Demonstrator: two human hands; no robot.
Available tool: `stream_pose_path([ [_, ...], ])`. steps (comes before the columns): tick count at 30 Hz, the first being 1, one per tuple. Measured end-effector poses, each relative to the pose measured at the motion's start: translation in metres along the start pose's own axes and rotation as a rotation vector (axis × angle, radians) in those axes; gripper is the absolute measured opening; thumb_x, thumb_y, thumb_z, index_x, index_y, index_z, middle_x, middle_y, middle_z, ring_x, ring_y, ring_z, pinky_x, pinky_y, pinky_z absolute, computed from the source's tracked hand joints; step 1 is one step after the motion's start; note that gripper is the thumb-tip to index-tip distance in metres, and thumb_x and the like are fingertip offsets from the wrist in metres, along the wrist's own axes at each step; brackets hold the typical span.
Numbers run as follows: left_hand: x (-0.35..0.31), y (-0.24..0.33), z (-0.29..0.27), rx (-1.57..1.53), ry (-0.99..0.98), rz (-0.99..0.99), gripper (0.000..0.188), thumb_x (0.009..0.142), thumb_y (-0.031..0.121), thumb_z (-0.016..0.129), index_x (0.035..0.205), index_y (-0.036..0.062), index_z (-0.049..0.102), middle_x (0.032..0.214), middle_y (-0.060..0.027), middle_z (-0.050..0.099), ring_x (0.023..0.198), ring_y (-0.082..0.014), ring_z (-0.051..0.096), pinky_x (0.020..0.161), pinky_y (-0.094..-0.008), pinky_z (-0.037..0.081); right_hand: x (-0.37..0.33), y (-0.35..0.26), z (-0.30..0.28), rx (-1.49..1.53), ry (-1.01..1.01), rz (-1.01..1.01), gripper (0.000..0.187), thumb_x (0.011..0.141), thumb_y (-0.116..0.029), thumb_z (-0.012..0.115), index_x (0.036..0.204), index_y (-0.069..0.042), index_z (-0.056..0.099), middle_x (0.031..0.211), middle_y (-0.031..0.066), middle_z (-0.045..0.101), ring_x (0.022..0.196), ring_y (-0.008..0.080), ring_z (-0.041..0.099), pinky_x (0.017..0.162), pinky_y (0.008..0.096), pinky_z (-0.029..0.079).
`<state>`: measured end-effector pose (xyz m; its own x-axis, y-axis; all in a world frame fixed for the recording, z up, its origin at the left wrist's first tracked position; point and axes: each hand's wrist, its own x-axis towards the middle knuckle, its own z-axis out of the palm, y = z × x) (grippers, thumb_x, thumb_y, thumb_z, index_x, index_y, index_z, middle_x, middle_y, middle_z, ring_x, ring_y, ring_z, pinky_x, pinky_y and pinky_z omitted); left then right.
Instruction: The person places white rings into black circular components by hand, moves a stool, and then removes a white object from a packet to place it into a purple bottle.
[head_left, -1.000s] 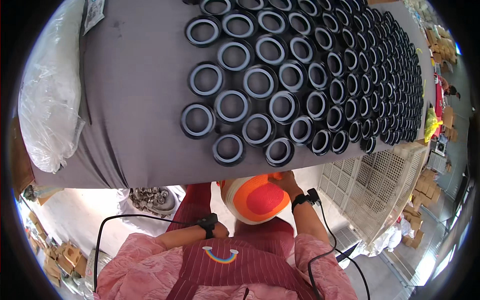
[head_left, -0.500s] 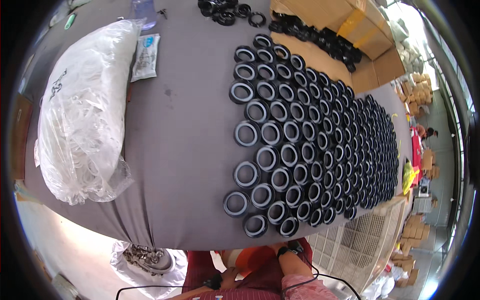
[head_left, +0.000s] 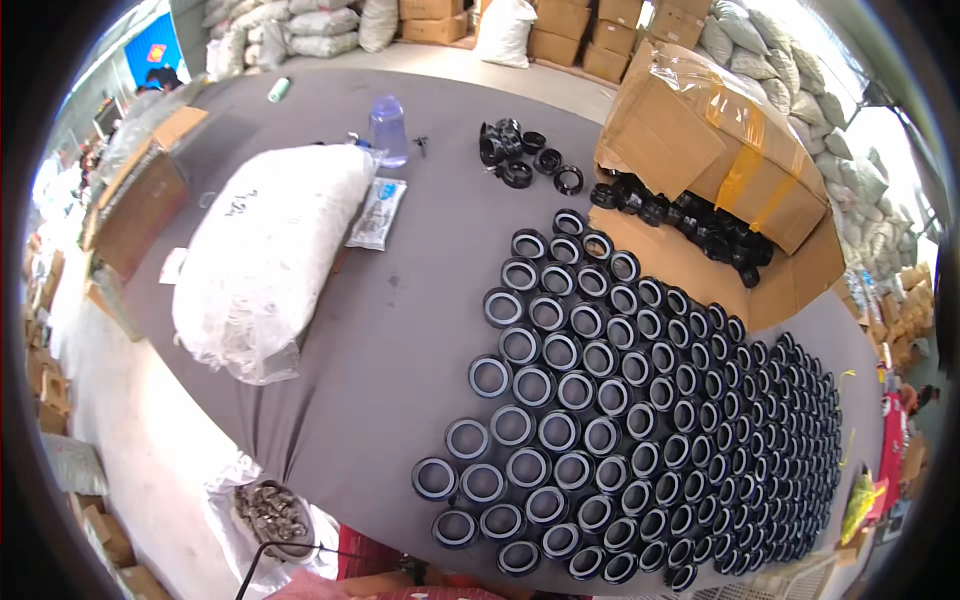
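Neither of my hands shows in the picture; only a bit of pink cloth (head_left: 308, 587) and dark red clothing (head_left: 366, 556) come in at the lower edge. Before me a broad array of black rings (head_left: 559, 432) with pale grey inner rims lies on the grey cloth-covered table (head_left: 385, 400), packed in close rows toward the right. On the left rests a bulging clear plastic bag (head_left: 270, 250) of white pieces. Several loose black rings (head_left: 516, 174) are gathered at the far middle.
An open cardboard box (head_left: 720, 130) lies at the far right with black parts spilling onto its flap. A small white packet (head_left: 377, 213) and a bluish bottle (head_left: 388, 132) stand near the bag. Below the table's front edge is a lined container (head_left: 272, 515) of metal pieces.
The view has swung up and leftward, so the far stacks of boxes and sacks now show. My hands and forearms, earlier low at my lap, have dropped out of the picture.
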<state>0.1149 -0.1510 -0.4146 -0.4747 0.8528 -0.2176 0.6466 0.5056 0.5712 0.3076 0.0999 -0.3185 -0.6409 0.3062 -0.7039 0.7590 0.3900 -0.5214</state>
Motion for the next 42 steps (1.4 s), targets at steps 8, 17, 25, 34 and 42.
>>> stream_pose_path([
  [8,0.001,-0.007,-0.012,0.003,-0.068,0.064,0.041,0.086,0.034,0.056,0.112,0.0015,0.056,0.107,-0.0241,0.057,0.102,-0.0377,0.055,0.089,-0.0446,0.043,-0.007,-0.027,-0.062,0.078,-0.075,-0.178,0.029,0.083,-0.019,0.059,0.106,-0.004,0.064,0.100,0.0134,0.066,0.094,0.0272,0.061,0.078,0.0392,0.048],
  [17,-0.012,-0.040,-0.004,-0.042,-0.121,0.166,0.040,0.087,0.034,0.055,0.111,0.0014,0.057,0.105,-0.0229,0.059,0.101,-0.0355,0.056,0.087,-0.0435,0.045,-0.044,-0.045,-0.043,0.127,-0.087,-0.255,0.027,0.085,-0.018,0.058,0.106,-0.003,0.064,0.099,0.0140,0.066,0.092,0.0260,0.062,0.077,0.0372,0.048],
  [25,-0.023,-0.049,-0.028,-0.200,-0.300,0.271,0.039,0.088,0.034,0.054,0.109,0.0014,0.058,0.104,-0.0218,0.060,0.099,-0.0335,0.058,0.086,-0.0425,0.046,-0.090,-0.052,-0.027,0.162,-0.061,-0.285,0.025,0.086,-0.017,0.058,0.105,-0.002,0.065,0.098,0.0145,0.066,0.091,0.0249,0.062,0.076,0.0355,0.048],
  [34,-0.056,0.020,-0.213,-0.420,-0.860,-0.117,0.038,0.093,0.034,0.049,0.107,0.0009,0.060,0.099,-0.0138,0.065,0.088,-0.0211,0.064,0.073,-0.0333,0.052,-0.129,-0.051,-0.036,0.198,-0.014,-0.291,0.024,0.088,-0.016,0.057,0.104,0.000,0.065,0.097,0.0151,0.066,0.089,0.0236,0.062,0.075,0.0335,0.048],
  [42,0.080,-0.006,-0.334,-1.020,0.511,-0.220,0.029,0.086,0.027,0.061,0.095,0.0003,0.062,0.080,-0.0076,0.065,0.072,-0.0130,0.063,0.058,-0.0260,0.051,-0.146,-0.076,-0.075,0.237,0.036,-0.288,0.023,0.089,-0.015,0.057,0.104,0.000,0.065,0.096,0.0156,0.066,0.087,0.0226,0.062,0.075,0.0319,0.048],
])
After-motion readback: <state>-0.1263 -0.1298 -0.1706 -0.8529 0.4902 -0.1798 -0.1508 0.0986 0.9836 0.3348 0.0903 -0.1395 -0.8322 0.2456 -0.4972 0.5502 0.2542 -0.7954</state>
